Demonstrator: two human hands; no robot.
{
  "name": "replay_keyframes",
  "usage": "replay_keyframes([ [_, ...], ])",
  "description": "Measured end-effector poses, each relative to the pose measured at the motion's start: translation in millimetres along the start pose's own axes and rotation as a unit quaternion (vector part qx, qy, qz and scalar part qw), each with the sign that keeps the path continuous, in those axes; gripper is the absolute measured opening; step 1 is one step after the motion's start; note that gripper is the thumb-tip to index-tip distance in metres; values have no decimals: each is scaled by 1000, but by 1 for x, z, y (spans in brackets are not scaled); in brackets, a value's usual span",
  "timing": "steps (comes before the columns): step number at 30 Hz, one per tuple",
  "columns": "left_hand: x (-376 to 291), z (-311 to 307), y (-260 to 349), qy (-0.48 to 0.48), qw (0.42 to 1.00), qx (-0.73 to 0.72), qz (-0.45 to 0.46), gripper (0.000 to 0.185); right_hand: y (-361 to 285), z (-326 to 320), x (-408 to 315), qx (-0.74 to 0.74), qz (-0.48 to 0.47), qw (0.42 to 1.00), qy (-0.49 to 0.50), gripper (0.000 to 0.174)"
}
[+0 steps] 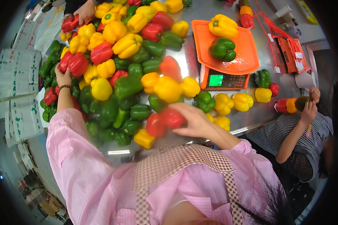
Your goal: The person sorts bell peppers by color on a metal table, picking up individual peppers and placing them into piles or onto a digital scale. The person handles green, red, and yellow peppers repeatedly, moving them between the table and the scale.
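Red, yellow and green bell peppers lie piled on a shiny metal table [242,123]. My left hand [62,75] reaches to the pile's left side, its fingers on a red bell pepper [78,64]; whether it grips that pepper I cannot tell. Near the table's front edge my right hand [195,121] holds a blurred red bell pepper [173,118], beside another red one [155,125]. A yellow bell pepper [223,26] and a green bell pepper [222,49] rest in the orange tray [242,60] of a digital scale [233,81].
A co-worker's hands [85,12] work at the pile's upper left. At right, another person's hands [309,109] hold a row of red, yellow and green peppers. An orange tape dispenser [290,54] with red ties lies behind the scale. Several loose peppers sit before the scale.
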State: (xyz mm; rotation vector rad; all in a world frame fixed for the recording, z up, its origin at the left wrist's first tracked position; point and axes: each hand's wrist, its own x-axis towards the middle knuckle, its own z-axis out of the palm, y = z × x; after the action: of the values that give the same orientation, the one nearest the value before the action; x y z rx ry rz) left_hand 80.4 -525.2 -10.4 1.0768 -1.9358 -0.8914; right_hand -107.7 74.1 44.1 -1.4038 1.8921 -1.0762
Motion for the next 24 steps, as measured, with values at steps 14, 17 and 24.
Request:
replay_keyframes([
  [14,-177,-13,186,-16,962,-273,0,56,-1,-20,-5,-3,34,996,87,68],
  [17,-263,23,228,-216,925,-299,-90,58,-23,-22,2,-72,-61,986,134,76],
  [24,-355,99,282,-364,917,-153,60,65,-44,-26,3,-234,-91,961,113,87],
])
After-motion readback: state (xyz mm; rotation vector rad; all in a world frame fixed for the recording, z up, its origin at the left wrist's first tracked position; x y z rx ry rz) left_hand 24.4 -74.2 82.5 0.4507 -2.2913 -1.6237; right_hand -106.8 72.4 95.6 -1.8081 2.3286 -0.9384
